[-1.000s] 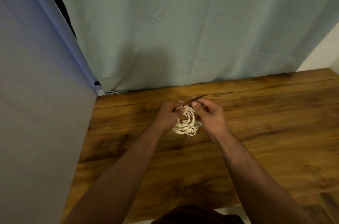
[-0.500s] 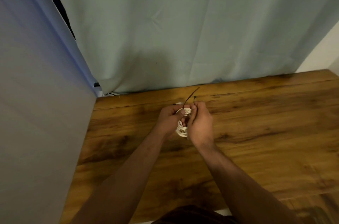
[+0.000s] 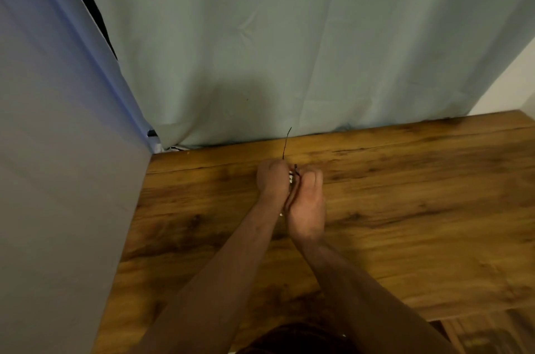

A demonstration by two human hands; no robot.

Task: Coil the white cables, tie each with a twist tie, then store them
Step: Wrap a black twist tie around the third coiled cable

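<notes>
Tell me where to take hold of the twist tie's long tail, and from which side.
Pinch the twist tie low on its long tail, just above the left hand. Come from the right, where the right hand sits: the tail stands nearly upright and free there, and its thin tip would likely bend.

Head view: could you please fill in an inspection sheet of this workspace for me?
Surface: wooden table, brown grained boards.
Job's things: white cable coil held between both hands, mostly hidden; dark twist tie, one long end sticking up.
Clutter: nothing seen.
Grippers: left hand grips the coil; right hand pinches the tie's short end.
Cables: only that one coil seen.
Surroundings: pale green curtain behind the table, grey panel on the left, white wall at far right.
</notes>
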